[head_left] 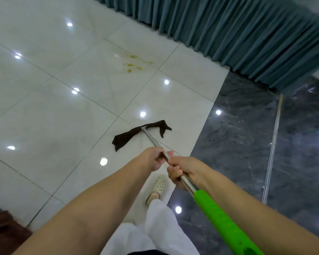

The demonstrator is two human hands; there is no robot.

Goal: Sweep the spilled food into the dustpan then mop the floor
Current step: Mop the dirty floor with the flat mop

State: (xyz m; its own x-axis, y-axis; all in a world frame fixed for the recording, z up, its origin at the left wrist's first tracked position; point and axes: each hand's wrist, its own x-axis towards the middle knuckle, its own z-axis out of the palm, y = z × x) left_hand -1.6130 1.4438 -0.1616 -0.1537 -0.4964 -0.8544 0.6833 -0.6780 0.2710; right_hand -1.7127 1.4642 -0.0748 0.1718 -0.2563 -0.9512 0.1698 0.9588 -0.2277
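Note:
Both hands hold a mop with a steel pole (187, 182) and a green grip (223, 219). My left hand (153, 158) grips the pole further down; my right hand (180, 170) grips it just above, near the green part. The mop's dark brown cloth head (129, 136) lies on the white floor tiles in front of me. Yellow food stains (132, 65) mark a tile further ahead, well beyond the mop head. No dustpan is in view.
A teal pleated curtain (238, 34) runs along the far side. Dark marble flooring (238, 144) lies to the right, with a thin pole (273, 144) lying on it. My foot in a cream clog (158, 186) stands below the hands. Dark wooden furniture (2, 230) sits bottom left.

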